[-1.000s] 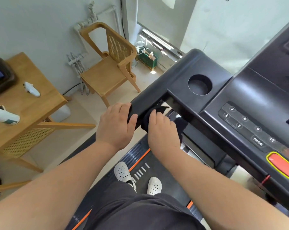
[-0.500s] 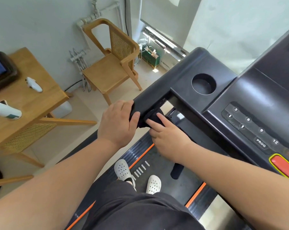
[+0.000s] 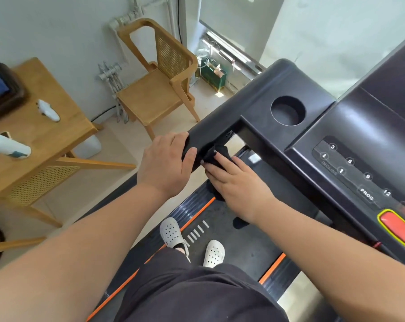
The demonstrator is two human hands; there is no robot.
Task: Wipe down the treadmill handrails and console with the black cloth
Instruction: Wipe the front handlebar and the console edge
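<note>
The left hand (image 3: 166, 162) grips the near end of the left handrail (image 3: 217, 133). The right hand (image 3: 238, 184) presses the bunched black cloth (image 3: 216, 153) against the rail's inner side, fingers closed on it. The console (image 3: 364, 145) looks untouched; most wiping likely remains.

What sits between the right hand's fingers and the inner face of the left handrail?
In the head view, the black cloth is bunched there, pressed by the right hand against the handrail, beside the gripping left hand.
</note>
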